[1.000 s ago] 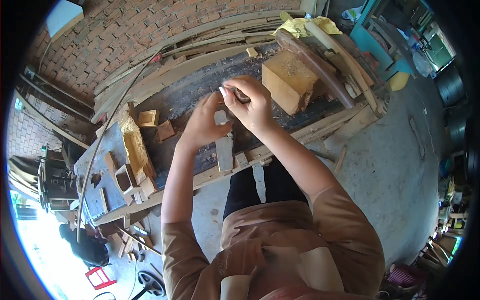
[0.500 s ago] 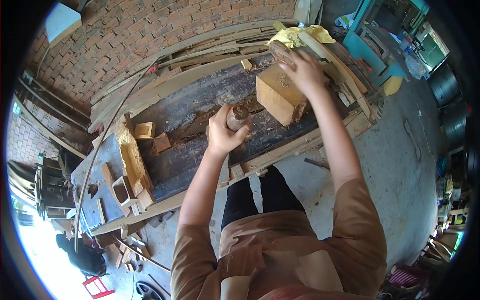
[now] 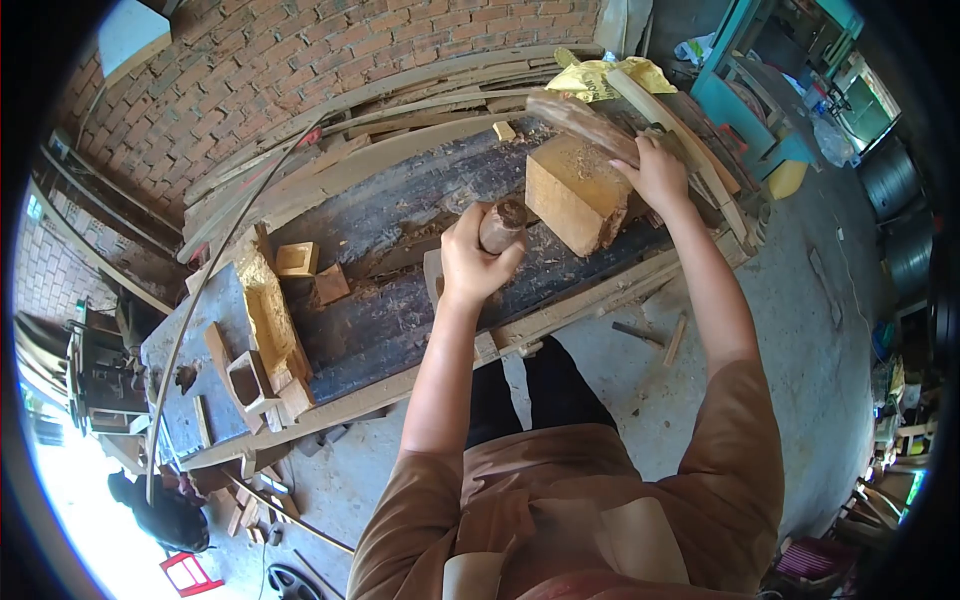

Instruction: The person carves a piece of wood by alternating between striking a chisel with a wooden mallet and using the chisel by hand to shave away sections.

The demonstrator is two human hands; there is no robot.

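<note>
My left hand (image 3: 476,255) is wrapped round an upright round wooden handle (image 3: 503,226) at the middle of the bench; the tool's lower end is mostly hidden. My right hand (image 3: 655,178) grips the near end of a long wooden mallet (image 3: 582,124), which lies slantwise in the air over a wooden block (image 3: 572,195). Wood chips rest on the block's top. The block sits on the dark bench top (image 3: 370,325), right of my left hand.
A hollowed yellowish wood piece (image 3: 268,318), a small square wooden box (image 3: 297,259) and a hollow block (image 3: 250,382) are at the left. A yellow bag (image 3: 618,80) lies at the back. Long planks (image 3: 400,110) run along the brick wall.
My right hand has moved right and toward me, and more of the mallet shows. My left hand has shifted slightly right with the handle. The whole view has shifted a little.
</note>
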